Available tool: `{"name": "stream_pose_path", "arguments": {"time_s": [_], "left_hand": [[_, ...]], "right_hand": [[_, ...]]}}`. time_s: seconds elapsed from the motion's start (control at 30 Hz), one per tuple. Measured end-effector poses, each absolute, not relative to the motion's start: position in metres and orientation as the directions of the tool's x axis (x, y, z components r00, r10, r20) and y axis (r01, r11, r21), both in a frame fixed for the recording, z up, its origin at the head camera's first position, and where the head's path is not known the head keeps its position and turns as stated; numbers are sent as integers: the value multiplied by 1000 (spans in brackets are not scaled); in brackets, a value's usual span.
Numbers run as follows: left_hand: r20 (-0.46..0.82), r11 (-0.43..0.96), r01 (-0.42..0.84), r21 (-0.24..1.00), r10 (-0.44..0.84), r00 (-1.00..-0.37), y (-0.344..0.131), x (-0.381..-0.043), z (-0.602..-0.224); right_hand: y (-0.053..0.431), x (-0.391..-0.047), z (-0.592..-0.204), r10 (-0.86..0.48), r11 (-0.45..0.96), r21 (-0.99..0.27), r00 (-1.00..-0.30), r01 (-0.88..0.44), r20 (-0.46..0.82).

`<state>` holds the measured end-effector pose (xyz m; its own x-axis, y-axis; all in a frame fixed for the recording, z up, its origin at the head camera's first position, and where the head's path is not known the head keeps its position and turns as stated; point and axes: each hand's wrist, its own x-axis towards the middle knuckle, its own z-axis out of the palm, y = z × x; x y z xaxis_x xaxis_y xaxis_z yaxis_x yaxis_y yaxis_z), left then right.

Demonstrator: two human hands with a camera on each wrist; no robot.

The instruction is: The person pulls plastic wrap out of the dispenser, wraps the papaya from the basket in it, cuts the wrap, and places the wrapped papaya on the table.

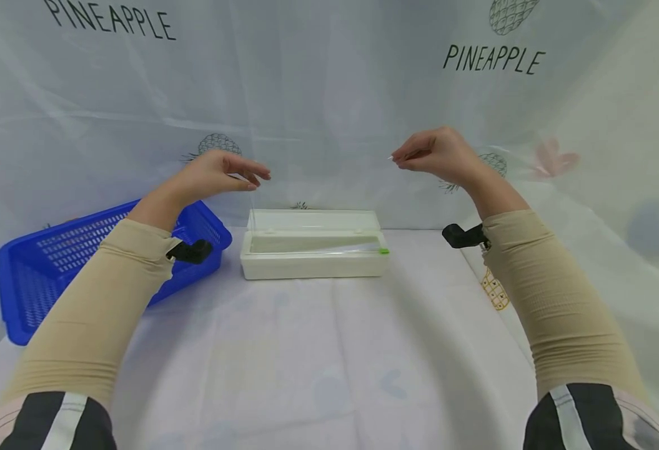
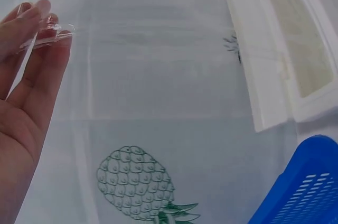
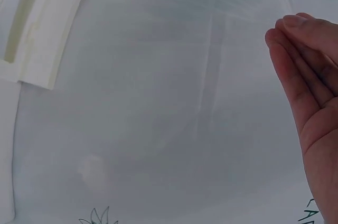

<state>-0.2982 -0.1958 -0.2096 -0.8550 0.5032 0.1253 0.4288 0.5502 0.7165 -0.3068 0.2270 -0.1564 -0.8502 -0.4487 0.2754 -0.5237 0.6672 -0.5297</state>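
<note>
Both hands are raised above and behind a white plastic-wrap dispenser box (image 1: 313,268), whose lid (image 1: 315,219) stands open. A small green slide cutter (image 1: 383,251) shows at its front right edge. My left hand (image 1: 217,175) pinches the edge of clear plastic wrap (image 2: 62,29) between thumb and fingers. The wrap's bunched, shiny edge crosses those fingertips. Over to the right, my right hand (image 1: 438,153) pinches with thumb and fingertips, and a tiny white bit sticks out there. Between the hands the sheet is nearly invisible, showing only as faint lines and glare.
A blue perforated basket (image 1: 22,281) lies to the left, partly behind the left forearm. A pale cloth (image 1: 307,362) covers the table, and a curtain printed with pineapples (image 1: 318,94) hangs behind. Black wrist mounts (image 1: 191,251) jut from both sleeves.
</note>
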Motion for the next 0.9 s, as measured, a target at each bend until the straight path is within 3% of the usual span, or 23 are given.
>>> {"name": "stream_pose_path", "arguments": {"time_s": [0.23, 0.9], "left_hand": [[198, 580, 509, 636, 515, -834, -192, -292, -190], [270, 689, 496, 529, 418, -868, -186, -283, -149]], "right_hand": [[229, -306, -142, -430, 651, -554, -854, -519, 295], [226, -298, -109, -356, 615, -587, -850, -526, 389]]}}
